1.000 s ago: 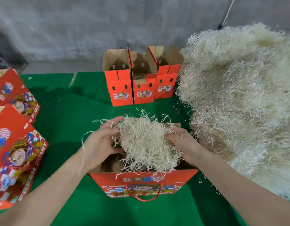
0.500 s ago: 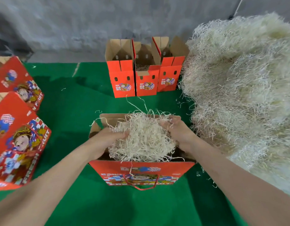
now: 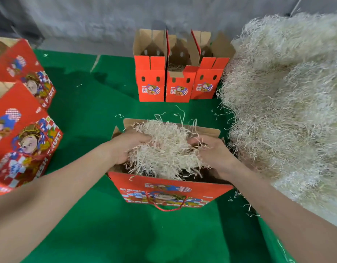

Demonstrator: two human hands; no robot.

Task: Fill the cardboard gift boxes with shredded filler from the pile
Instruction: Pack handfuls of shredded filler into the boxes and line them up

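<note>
A red cardboard gift box (image 3: 169, 188) with a rope handle stands open on the green cloth in front of me. A clump of pale shredded filler (image 3: 164, 149) sits in its mouth, partly above the rim. My left hand (image 3: 126, 147) grips the clump's left side with its fingers dug into the shreds. On the clump's right side my right hand (image 3: 215, 156) curls into the filler too. The big filler pile (image 3: 287, 101) rises at the right, close to the box.
Three small red boxes (image 3: 151, 82) stand open in a row at the back; the middle one (image 3: 180, 86) shows filler inside. Two large printed red boxes (image 3: 21, 141) lie at the left edge. Loose shreds dot the green cloth (image 3: 126, 234).
Both hands have lowered the clump from above the box into its opening. The filler now sits lower between the box walls.
</note>
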